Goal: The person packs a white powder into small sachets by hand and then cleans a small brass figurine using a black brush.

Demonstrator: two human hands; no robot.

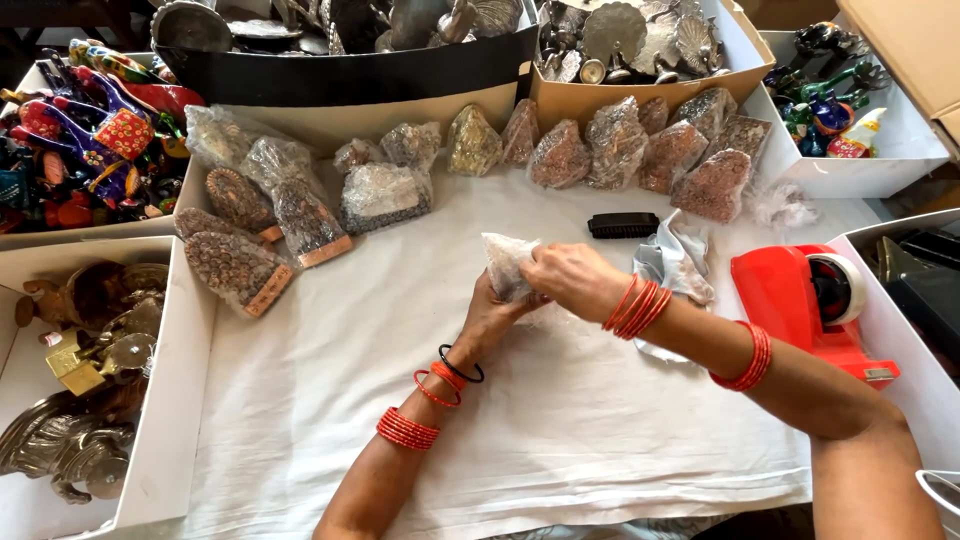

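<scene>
A small bundle wrapped in clear bubble wrap [505, 262] sits at the middle of the white cloth [560, 420], pinched between both hands. The left hand [490, 318] comes up from below with its fingers curled closed around the bundle's lower edge; the right hand [572, 280] closes over its right side from above, fingertips pressed into the crinkled plastic. Both wrists carry stacks of orange bangles.

Just right of the hands lies a crumpled piece of wrap [677, 262], and beyond that a red tape dispenser [810, 300] with a roll of tape in it. A short black ribbed block [622, 225] rests just above the right hand.

Farther up, away from the grip, a row of already wrapped pieces [640, 150] (lumpy, speckled brown under the plastic) leans against the cardboard boxes. To the upper left of the hands lie more wrapped items [285, 205], flat and arched in shape.

Boxes ring the cloth: a tan box [745, 50] holds dull metal fan-shaped figures, a white box [860, 165] at far right holds glossy painted birds, a box at far left [25, 235] holds bright painted figures, and a white tray [170, 400] at lower left holds brass figurines.
</scene>
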